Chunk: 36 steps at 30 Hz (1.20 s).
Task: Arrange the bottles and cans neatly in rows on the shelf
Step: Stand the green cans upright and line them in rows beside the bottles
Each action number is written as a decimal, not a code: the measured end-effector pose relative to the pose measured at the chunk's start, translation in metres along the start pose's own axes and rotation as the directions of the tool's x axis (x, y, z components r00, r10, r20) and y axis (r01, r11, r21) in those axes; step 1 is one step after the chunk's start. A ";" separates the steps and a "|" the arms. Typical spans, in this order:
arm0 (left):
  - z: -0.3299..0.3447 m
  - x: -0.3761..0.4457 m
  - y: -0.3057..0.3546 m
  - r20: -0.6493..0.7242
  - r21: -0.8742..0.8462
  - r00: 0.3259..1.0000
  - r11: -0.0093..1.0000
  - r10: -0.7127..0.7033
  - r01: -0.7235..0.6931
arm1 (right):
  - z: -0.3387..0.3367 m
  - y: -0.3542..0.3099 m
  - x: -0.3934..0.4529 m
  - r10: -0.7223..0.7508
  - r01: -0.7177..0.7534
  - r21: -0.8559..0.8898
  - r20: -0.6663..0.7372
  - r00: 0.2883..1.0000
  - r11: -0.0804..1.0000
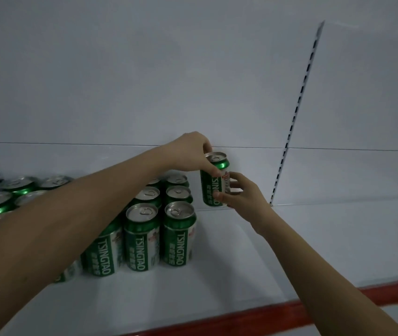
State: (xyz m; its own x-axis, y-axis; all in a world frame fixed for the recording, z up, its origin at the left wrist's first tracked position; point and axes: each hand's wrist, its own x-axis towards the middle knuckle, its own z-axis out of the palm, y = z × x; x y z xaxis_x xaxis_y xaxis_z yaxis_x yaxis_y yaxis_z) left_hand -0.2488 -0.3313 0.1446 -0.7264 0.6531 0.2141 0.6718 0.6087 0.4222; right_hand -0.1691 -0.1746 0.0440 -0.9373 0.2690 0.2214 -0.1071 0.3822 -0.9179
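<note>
Reaching in from both sides, two bare arms meet at one green Tsingtao can (213, 180) near the back edge of the white shelf (278, 251), close against the pale back panel (193, 81). The left hand (190, 151) comes over from above, its thumb and fingertips curled around the can's upper rim and shoulder, pinching it at the top. The right hand (244, 195) comes up from below and to the right, thumb on the can's front near the bottom, fingers wrapped around the far side, gripping the lower body. The can stands upright, silver lid and pull tab facing up; whether its base sits on the shelf or hangs just above it, I cannot tell, since the right hand covers the bottom. Just to its left stand the rows of matching cans (161, 214), upright, packed side by side, running from the back of the shelf toward the front edge, with more cans (4, 192) stretching off to the shelf's left end behind the left forearm. The held can is a little apart from the rightmost row. A red strip (265, 314) lines the shelf's front edge, and a slotted upright (297, 110) runs up the back panel to the right.
</note>
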 end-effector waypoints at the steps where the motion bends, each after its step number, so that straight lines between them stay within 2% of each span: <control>1: 0.003 0.006 -0.004 0.004 0.040 1.000 0.999 -0.018 0.018 | 0.001 0.005 0.008 -0.002 0.002 -0.021 0.020 1.000 1.000; 7: 0.022 0.028 -0.020 -0.009 0.198 0.988 0.968 -0.156 0.154 | 0.020 0.031 0.048 0.023 0.001 -0.156 0.153 0.988 0.988; 17: 0.053 0.041 -0.031 0.039 0.453 0.980 0.877 -0.197 0.159 | 0.033 0.070 0.061 0.024 0.011 -0.184 0.186 0.982 0.983; 22: 0.054 0.043 -0.033 0.053 0.452 0.969 0.870 -0.243 0.194 | 0.034 0.077 0.062 0.020 0.006 -0.133 0.196 0.980 0.991; 29: 0.055 0.036 -0.034 0.007 0.438 0.977 0.879 -0.213 0.188 | 0.024 0.068 0.066 -0.053 0.078 -0.094 0.248 0.967 0.992; 34: 0.050 0.020 -0.023 -0.133 0.380 0.970 0.894 -0.203 0.239 | 0.020 0.062 0.059 -0.134 0.124 0.069 0.166 0.977 0.990; 36: 0.048 0.011 -0.017 -0.181 0.366 0.955 0.885 -0.237 0.289 | 0.020 0.059 0.056 -0.149 0.144 0.074 0.068 0.986 0.987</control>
State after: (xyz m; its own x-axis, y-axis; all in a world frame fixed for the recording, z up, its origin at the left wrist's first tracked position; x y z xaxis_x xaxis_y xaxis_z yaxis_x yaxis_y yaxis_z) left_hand -0.2615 -0.3124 0.0972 -0.8787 0.3980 0.2635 0.4378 0.8919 0.1130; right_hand -0.2345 -0.1546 -0.0046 -0.9313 0.1481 0.3329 -0.2655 0.3501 -0.8983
